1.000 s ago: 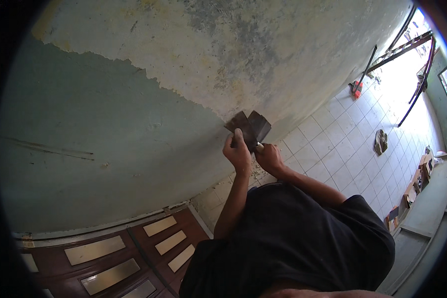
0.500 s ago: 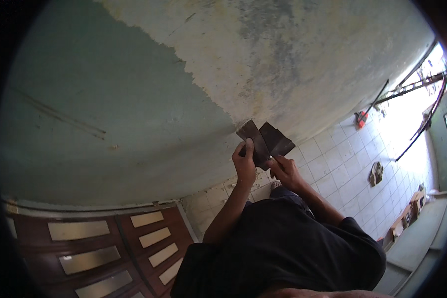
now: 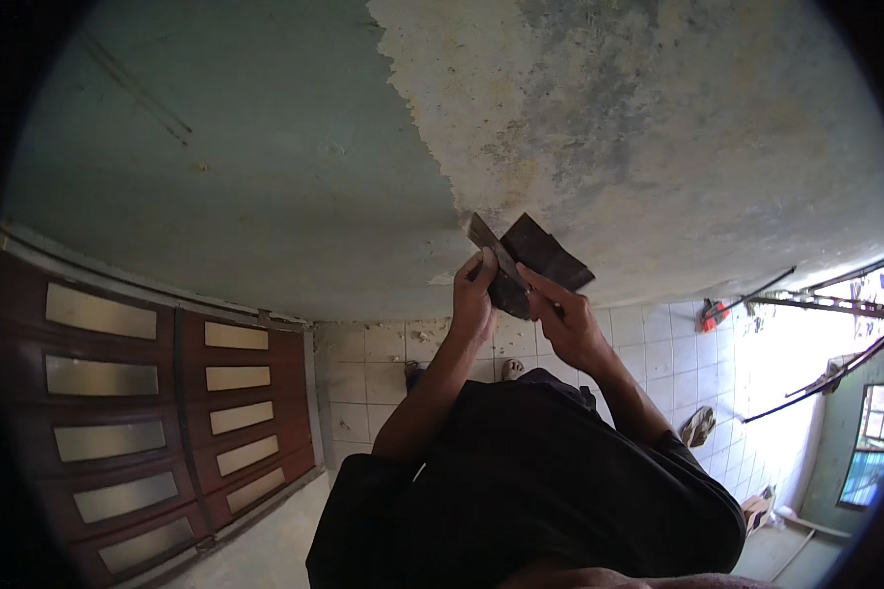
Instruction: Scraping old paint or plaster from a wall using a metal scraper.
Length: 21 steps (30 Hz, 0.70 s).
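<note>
Brown doors stand left — a window, right.

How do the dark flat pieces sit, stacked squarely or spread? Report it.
The dark flat pieces are spread: a V-shaped gap parts their upper ends, narrowing lower down.

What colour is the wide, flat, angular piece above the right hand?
The wide, flat piece is dark brown, nearly black; best seen in the head view.

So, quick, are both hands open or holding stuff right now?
Left hand: closed, holding a dark blade, thumb on its face.
Right hand: closed on what looks like a handle, mostly hidden.
</note>
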{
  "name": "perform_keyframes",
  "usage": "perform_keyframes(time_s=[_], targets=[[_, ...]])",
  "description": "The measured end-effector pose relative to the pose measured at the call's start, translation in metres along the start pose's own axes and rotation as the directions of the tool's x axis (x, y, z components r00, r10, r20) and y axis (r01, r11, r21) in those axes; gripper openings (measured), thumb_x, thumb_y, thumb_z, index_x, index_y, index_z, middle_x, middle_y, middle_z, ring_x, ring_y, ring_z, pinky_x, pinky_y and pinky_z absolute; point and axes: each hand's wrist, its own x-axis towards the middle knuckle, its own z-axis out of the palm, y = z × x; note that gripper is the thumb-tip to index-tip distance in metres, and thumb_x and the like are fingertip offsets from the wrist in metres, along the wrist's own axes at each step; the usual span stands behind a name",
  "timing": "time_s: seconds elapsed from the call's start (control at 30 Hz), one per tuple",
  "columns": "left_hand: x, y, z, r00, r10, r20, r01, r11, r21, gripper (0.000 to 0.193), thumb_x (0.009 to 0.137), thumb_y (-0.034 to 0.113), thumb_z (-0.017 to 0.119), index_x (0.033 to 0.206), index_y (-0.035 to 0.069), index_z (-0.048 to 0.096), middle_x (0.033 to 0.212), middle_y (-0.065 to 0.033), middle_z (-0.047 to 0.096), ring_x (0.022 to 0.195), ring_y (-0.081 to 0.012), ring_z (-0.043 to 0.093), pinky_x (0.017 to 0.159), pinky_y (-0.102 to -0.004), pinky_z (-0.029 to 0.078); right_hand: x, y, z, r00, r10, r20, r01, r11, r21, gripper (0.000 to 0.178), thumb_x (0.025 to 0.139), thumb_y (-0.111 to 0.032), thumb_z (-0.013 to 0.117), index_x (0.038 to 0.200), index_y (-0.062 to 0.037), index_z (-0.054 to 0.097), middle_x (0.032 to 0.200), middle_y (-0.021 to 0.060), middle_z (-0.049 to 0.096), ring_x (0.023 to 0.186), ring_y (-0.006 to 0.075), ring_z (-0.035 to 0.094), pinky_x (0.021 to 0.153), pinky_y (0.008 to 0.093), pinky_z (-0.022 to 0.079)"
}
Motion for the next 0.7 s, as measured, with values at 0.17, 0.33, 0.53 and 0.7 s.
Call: perform_keyframes(time_s=[0.17, 0.33, 0.53, 0.7], targets=[[0.0, -0.01, 0.001, 0.993, 0.089, -0.074, -0.09, 0.996, -0.012, 0.025, 0.106, 0.025, 0.06, 0.103, 0.002, 0.068, 0.094, -0.0029, 0.069, 0.086, -0.0112, 0.066, 0.077, -0.0281, 0.053, 0.011, 0.008, 0.0, 0.994, -0.087, 0.068, 0.094, 0.991, -0.098, 0.04, 0.103, -0.005, 0.056, 0.143, -0.006, 0.06, 0.083, 0.0018, 0.061, 0.072, 0.0061, 0.053, 0.066, 0.0251, 0.047], [0.001, -0.016, 0.005, 0.987, 0.097, -0.131, -0.105, 0.993, -0.054, 0.029, 0.106, 0.028, 0.06, 0.102, 0.0, 0.068, 0.094, -0.0039, 0.068, 0.085, -0.0119, 0.066, 0.076, -0.028, 0.053, 0.012, 0.01, -0.003, 0.999, -0.034, 0.013, 0.034, 0.999, -0.014, 0.036, 0.102, -0.006, 0.057, 0.138, -0.0047, 0.063, 0.08, 0.0036, 0.065, 0.072, 0.0077, 0.056, 0.066, 0.0269, 0.049], [0.005, 0.002, -0.008, 0.935, 0.249, -0.251, -0.261, 0.965, -0.013, 0.027, 0.104, 0.026, 0.063, 0.106, 0.0, 0.068, 0.096, -0.0041, 0.068, 0.083, -0.0116, 0.063, 0.076, -0.0284, 0.05, 0.036, -0.004, 0.015, 0.997, -0.024, 0.074, 0.024, 1.0, -0.005, 0.031, 0.102, -0.009, 0.059, 0.131, 0.0014, 0.065, 0.079, 0.0052, 0.067, 0.072, 0.0096, 0.062, 0.066, 0.0274, 0.052], [-0.006, -0.026, -0.004, 0.971, 0.14, -0.193, -0.144, 0.99, -0.007, 0.027, 0.103, 0.027, 0.065, 0.102, 0.0, 0.069, 0.088, -0.0012, 0.066, 0.083, -0.0096, 0.061, 0.075, -0.0261, 0.05, 0.009, 0.003, -0.001, 0.995, 0.095, 0.032, -0.095, 0.995, 0.013, 0.03, 0.102, -0.009, 0.059, 0.128, 0.0056, 0.063, 0.083, 0.0068, 0.067, 0.074, 0.0092, 0.063, 0.067, 0.0269, 0.052]])
